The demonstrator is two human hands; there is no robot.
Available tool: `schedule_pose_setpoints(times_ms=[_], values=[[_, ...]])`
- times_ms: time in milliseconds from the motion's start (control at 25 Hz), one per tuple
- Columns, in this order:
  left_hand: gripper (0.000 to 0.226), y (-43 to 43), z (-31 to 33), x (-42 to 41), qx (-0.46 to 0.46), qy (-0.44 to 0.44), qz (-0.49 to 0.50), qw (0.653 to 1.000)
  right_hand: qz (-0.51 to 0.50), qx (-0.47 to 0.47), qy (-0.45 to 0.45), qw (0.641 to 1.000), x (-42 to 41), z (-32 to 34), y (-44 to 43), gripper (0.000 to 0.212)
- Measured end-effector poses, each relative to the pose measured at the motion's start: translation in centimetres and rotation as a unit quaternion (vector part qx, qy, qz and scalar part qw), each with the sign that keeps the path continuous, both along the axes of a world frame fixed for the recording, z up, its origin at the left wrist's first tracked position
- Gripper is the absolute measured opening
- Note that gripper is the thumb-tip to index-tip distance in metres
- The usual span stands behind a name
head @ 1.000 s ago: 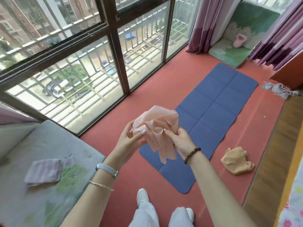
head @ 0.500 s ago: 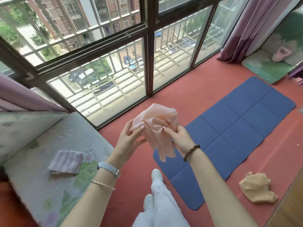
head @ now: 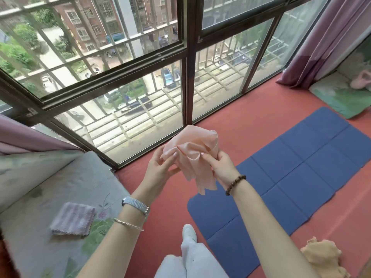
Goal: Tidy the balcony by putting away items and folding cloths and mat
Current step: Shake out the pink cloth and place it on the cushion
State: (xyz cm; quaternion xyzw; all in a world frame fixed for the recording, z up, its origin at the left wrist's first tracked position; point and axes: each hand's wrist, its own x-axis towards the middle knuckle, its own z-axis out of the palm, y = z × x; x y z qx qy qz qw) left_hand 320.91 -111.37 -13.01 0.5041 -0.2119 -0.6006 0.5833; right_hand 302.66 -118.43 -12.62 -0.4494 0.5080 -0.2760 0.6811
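both hands, left (head: 160, 167) and right (head: 221, 169), pinch the bunched pink cloth (head: 192, 151) in the air above the near end of the mat (head: 301, 173). its edges are crumpled together, so the fold could come out crooked, or a corner might slip loose.

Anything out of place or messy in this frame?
A tan cloth lies crumpled on the floor near the unfolded blue mat. The pink cloth in the left hand and right hand is bunched.
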Motion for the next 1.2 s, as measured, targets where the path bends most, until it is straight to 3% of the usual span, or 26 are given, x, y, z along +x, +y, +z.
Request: schedule_pose_setpoints(times_ms=[80, 280, 400, 480, 760, 960, 1200], values=[[0.03, -1.9, 0.3, -0.4, -0.004, -0.015, 0.003, 1.0, -0.005, -0.006, 0.005, 1.0, -0.2, 0.0, -1.8, 0.012], [0.02, -6.6, 1.0, -0.9, -0.001, -0.038, -0.007, 0.999, -0.038, 0.011, -0.003, 0.999, -0.5, 0.1, -6.0, 0.014], [0.028, -9.9, 1.1, -0.2, -0.016, -0.047, -0.045, 0.998, -0.058, 0.01, -0.014, 0.998, -0.3, -0.2, -8.7, 0.02], [0.02, -12.8, 0.8, 0.1, -0.019, -0.057, -0.066, 0.996, -0.088, 0.012, -0.014, 0.996, -0.2, -0.5, -10.7, 0.024], [0.032, -25.4, 0.9, 1.2, -0.022, -0.086, -0.157, 0.984, -0.18, 0.002, -0.046, 0.983, 0.3, -0.4, -19.6, 0.011], [0.031, -34.3, 2.1, 2.5, -0.028, -0.083, -0.217, 0.972, -0.238, 0.011, -0.045, 0.97, 0.9, -0.4, -26.1, 0.024], [0.031, -42.0, 2.8, 0.1, -0.038, -0.085, -0.285, 0.954, -0.3, -0.005, -0.059, 0.952, -1.0, -0.2, -31.3, 0.011]])
